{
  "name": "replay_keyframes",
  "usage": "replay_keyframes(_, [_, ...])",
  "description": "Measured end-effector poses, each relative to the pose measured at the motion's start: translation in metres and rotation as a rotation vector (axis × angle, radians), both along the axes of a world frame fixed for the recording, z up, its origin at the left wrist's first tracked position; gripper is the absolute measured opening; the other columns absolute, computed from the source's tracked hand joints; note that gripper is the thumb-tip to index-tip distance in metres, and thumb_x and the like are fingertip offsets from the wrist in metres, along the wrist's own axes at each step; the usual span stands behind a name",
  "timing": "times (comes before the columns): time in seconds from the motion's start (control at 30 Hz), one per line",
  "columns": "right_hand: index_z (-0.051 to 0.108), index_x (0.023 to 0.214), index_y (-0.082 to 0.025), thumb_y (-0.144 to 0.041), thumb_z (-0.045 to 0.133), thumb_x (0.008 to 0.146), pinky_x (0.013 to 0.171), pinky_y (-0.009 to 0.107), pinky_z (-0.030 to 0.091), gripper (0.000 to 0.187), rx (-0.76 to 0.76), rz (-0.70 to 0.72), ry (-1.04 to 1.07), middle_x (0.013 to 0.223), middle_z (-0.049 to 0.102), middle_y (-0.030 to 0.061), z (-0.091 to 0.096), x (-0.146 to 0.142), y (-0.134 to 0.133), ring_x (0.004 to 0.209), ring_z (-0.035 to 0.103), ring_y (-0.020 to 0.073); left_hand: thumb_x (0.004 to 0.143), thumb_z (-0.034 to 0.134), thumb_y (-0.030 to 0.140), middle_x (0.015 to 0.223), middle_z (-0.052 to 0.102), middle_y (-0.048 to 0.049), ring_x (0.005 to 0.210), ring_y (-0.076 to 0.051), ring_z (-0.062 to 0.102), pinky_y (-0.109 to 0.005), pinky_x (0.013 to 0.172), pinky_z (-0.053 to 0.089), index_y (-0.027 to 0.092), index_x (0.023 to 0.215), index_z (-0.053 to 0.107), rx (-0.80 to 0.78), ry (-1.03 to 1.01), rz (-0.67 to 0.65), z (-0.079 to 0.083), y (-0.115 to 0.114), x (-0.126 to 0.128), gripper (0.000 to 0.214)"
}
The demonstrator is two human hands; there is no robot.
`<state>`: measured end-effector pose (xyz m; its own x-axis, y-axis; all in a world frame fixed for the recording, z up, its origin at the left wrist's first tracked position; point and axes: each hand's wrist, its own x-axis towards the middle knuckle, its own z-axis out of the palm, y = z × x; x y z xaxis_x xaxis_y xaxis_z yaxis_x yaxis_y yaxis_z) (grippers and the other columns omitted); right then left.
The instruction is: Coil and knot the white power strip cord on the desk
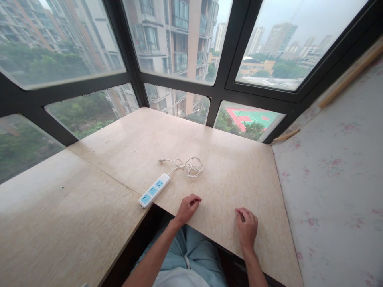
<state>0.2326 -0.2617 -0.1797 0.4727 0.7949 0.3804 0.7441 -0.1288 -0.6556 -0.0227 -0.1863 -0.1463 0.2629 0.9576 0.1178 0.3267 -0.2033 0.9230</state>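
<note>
My left hand (187, 208) rests on the near edge of a beige stone tabletop (233, 167), its fingers curled under with nothing visible in them. My right hand (247, 227) lies a little to the right on the same edge, its fingers also curled and holding nothing I can see. A white power strip (154, 190) with blue sockets lies just left of my left hand, at the table's front corner. Its white cable (188, 165) is coiled loosely behind it, the plug pointing left.
A second beige slab (60, 215) adjoins on the left. Dark-framed bay windows (179, 79) surround the far sides, with buildings and trees outside. A floral-patterned wall (335, 171) closes the right side. My lap in light blue clothing shows below the table edge.
</note>
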Motion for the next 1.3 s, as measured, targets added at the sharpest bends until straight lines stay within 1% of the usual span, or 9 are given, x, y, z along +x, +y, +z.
replay_keyframes(0.2, [0.069,0.078,-0.017,-0.037,0.044,0.084,0.09,0.041,0.037,0.032,-0.001,0.023,-0.013,0.09,0.07,0.0115,-0.001,0.001,-0.001,0.089,0.057,0.0257,0.085,0.049,0.024,0.09,0.07,-0.0051,0.08,-0.018,0.064,-0.031,0.073,0.051,0.019,0.091,0.067,0.075,0.098,0.293,0.022,-0.009,-0.059,0.02])
replay_keyframes(0.33, [0.069,0.078,-0.018,-0.037,0.044,0.084,0.089,0.042,0.037,0.032,-0.009,0.03,-0.009,0.09,0.07,0.0115,-0.001,0.002,-0.001,0.09,0.057,0.0259,0.085,0.048,0.031,0.099,0.068,-0.0085,0.09,-0.023,0.063,-0.038,0.081,0.051,0.019,0.102,0.061,0.162,0.343,0.584,0.038,-0.01,-0.111,0.025])
replay_keyframes(0.4, [0.068,0.078,-0.018,-0.037,0.043,0.083,0.089,0.042,0.037,0.032,-0.007,0.027,-0.011,0.089,0.07,0.0115,-0.001,0.002,0.0,0.089,0.057,0.026,0.082,0.054,0.037,0.108,0.064,-0.0135,0.101,-0.028,0.06,-0.043,0.088,0.048,0.016,0.11,0.057,0.189,0.52,0.688,0.041,-0.009,-0.134,0.036])
replay_keyframes(0.5, [0.068,0.077,-0.018,-0.036,0.043,0.083,0.089,0.042,0.037,0.031,-0.006,0.024,-0.02,0.088,0.07,0.0115,-0.002,0.002,0.0,0.088,0.057,0.0262,0.075,0.062,0.046,0.114,0.06,-0.0196,0.111,-0.035,0.054,-0.047,0.094,0.044,0.01,0.119,0.053,0.162,0.757,0.661,0.037,-0.007,-0.161,0.058])
replay_keyframes(0.6, [0.069,0.078,-0.017,-0.036,0.044,0.082,0.089,0.042,0.037,0.031,-0.001,0.032,-0.034,0.088,0.07,0.0118,-0.003,0.003,0.0,0.088,0.057,0.026,0.072,0.063,0.048,0.112,0.062,-0.0184,0.107,-0.035,0.056,-0.046,0.092,0.044,0.01,0.119,0.054,0.079,0.85,0.551,0.028,-0.004,-0.177,0.061])
replay_keyframes(0.77, [0.069,0.078,-0.017,-0.035,0.043,0.083,0.088,0.041,0.038,0.033,-0.002,0.031,-0.057,0.089,0.07,0.012,-0.003,0.002,0.0,0.087,0.057,0.0257,0.074,0.06,0.042,0.104,0.068,-0.0114,0.101,-0.031,0.059,-0.042,0.092,0.044,0.016,0.12,0.056,0.022,0.833,0.461,0.025,0.004,-0.194,0.053])
replay_keyframes(1.03, [0.07,0.077,-0.016,-0.035,0.043,0.081,0.088,0.041,0.038,0.033,-0.016,0.03,-0.079,0.088,0.07,0.0123,-0.003,0.003,0.0,0.087,0.058,0.0261,0.076,0.055,0.027,0.12,0.063,-0.0151,0.113,-0.034,0.054,-0.044,0.094,0.043,0.014,0.12,0.057,0.052,0.903,0.536,0.031,0.025,-0.213,0.045])
replay_keyframes(1.17, [0.07,0.077,-0.016,-0.036,0.042,0.081,0.087,0.041,0.039,0.034,-0.028,0.013,-0.083,0.088,0.07,0.0124,-0.003,0.002,0.0,0.086,0.058,0.0263,0.075,0.054,0.021,0.118,0.063,-0.0174,0.114,-0.033,0.054,-0.046,0.097,0.042,0.011,0.117,0.058,0.114,0.819,0.571,0.037,0.036,-0.202,0.044])
replay_keyframes(1.3, [0.069,0.077,-0.015,-0.036,0.041,0.081,0.087,0.042,0.039,0.035,-0.039,0.008,-0.095,0.088,0.07,0.0131,-0.003,0.002,0.001,0.085,0.058,0.0265,0.076,0.057,0.028,0.112,0.065,-0.0142,0.108,-0.03,0.058,-0.044,0.097,0.044,0.015,0.11,0.061,0.121,0.516,0.567,0.046,0.049,-0.168,0.037])
